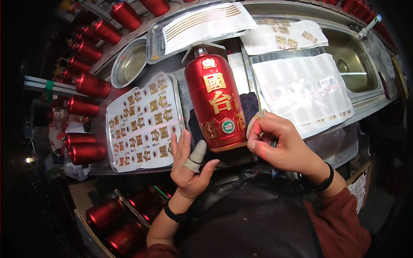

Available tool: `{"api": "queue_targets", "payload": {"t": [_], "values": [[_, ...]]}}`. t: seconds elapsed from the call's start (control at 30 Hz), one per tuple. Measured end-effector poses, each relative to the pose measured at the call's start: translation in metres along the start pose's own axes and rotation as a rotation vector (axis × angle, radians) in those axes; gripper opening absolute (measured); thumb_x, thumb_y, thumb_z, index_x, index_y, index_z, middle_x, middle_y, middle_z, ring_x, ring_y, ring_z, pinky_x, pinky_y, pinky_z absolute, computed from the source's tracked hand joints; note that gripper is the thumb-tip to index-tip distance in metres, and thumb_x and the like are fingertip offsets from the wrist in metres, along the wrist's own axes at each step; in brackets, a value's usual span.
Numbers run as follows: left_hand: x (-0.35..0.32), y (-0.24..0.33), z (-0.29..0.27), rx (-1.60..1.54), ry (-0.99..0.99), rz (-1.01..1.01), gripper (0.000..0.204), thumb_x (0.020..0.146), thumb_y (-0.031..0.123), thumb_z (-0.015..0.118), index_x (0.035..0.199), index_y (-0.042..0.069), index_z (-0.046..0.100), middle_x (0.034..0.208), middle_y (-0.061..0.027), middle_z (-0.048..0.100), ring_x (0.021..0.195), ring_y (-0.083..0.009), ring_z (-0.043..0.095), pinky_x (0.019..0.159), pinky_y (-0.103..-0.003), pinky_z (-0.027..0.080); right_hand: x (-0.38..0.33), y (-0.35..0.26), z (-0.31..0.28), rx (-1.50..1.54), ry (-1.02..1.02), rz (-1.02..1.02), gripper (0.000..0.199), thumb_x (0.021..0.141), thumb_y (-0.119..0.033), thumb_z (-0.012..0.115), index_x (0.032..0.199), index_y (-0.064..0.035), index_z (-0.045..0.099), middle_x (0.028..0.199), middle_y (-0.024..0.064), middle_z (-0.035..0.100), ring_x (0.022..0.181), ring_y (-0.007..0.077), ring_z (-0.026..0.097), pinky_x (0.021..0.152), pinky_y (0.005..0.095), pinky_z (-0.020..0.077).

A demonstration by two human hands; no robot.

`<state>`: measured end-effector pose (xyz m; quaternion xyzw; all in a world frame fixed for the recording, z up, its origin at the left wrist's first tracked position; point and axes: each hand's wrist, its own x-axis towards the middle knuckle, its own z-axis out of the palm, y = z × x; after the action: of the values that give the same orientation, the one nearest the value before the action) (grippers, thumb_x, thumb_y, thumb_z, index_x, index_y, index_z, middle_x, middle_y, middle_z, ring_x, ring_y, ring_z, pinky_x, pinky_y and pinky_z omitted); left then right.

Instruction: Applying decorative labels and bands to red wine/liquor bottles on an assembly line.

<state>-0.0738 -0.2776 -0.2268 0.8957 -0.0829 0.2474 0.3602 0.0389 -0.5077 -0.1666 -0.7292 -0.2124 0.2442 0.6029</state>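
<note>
A glossy red bottle [215,103] with raised gold characters and a round green-and-white emblem lies in front of me, its neck pointing away. Under its lower part is a dark cloth [251,105]. My left hand [188,165] is open beside the bottle's lower left, fingers spread, with a pale finger cot on one finger. By the lower right side of the bottle, my right hand [282,142] has its fingers closed in a pinch, a pale finger cot on one of them. Whatever they hold, if anything, is too small or hidden to make out.
On the left, a tray carries a sheet of gold character decals [142,124]. Farther back are a metal bowl [129,62], a sheet with gold strips [206,26] and small gold decals [286,41]. White sheets [303,90] and a sink [350,60] are right. Several red bottles [92,85] stand left.
</note>
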Motion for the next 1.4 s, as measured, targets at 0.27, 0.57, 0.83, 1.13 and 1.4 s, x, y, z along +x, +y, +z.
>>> {"api": "queue_targets", "payload": {"t": [0.27, 0.57, 0.83, 1.13, 1.4], "values": [[-0.002, 0.007, 0.006, 0.082, -0.015, 0.095, 0.043, 0.077, 0.013, 0.078, 0.115, -0.003, 0.069, 0.14, -0.025, 0.052, 0.132, -0.0461, 0.048, 0.109, -0.07, 0.022, 0.002, 0.006, 0.0, -0.001, 0.024, -0.007, 0.007, 0.081, -0.009, 0.065, 0.079, -0.0034, 0.06, 0.078, 0.0041, 0.052, 0.067, 0.0107, 0.048, 0.058, 0.0257, 0.0393], [0.028, 0.023, 0.0, 0.215, -0.083, 0.286, 0.044, 0.076, 0.009, 0.075, 0.119, 0.01, 0.07, 0.145, -0.0169, 0.051, 0.136, -0.0467, 0.043, 0.11, -0.07, 0.017, 0.001, 0.006, 0.001, -0.043, 0.019, 0.032, 0.008, 0.081, -0.009, 0.066, 0.08, -0.0031, 0.061, 0.079, 0.0028, 0.053, 0.066, 0.0083, 0.047, 0.056, 0.0237, 0.0382], [0.049, 0.026, 0.016, 0.154, -0.017, 0.21, 0.063, 0.072, 0.011, 0.083, 0.13, 0.003, 0.061, 0.138, -0.0262, 0.054, 0.13, -0.0421, 0.051, 0.11, -0.061, 0.031, -0.001, 0.012, 0.002, -0.045, 0.031, 0.025, 0.007, 0.081, -0.01, 0.067, 0.081, -0.004, 0.062, 0.081, 0.0016, 0.054, 0.066, 0.0075, 0.047, 0.057, 0.0224, 0.0387], [0.0, 0.001, 0.0, 0.01, -0.001, 0.061, 0.054, 0.074, 0.014, 0.084, 0.122, -0.002, 0.065, 0.136, -0.0258, 0.056, 0.13, -0.0427, 0.051, 0.11, -0.063, 0.028, -0.001, 0.004, 0.001, -0.015, 0.033, 0.012, 0.007, 0.081, -0.01, 0.066, 0.08, -0.0048, 0.062, 0.078, 0.0017, 0.053, 0.063, 0.0084, 0.045, 0.056, 0.0243, 0.038], [0.003, 0.006, 0.001, 0.149, -0.061, 0.193, 0.05, 0.08, 0.012, 0.076, 0.128, 0.003, 0.063, 0.143, -0.0215, 0.051, 0.135, -0.0456, 0.045, 0.111, -0.067, 0.02, -0.001, 0.006, -0.001, -0.021, 0.074, -0.002, 0.008, 0.081, -0.009, 0.066, 0.079, -0.0037, 0.061, 0.079, 0.0023, 0.054, 0.064, 0.0088, 0.046, 0.055, 0.0234, 0.0381]]}}
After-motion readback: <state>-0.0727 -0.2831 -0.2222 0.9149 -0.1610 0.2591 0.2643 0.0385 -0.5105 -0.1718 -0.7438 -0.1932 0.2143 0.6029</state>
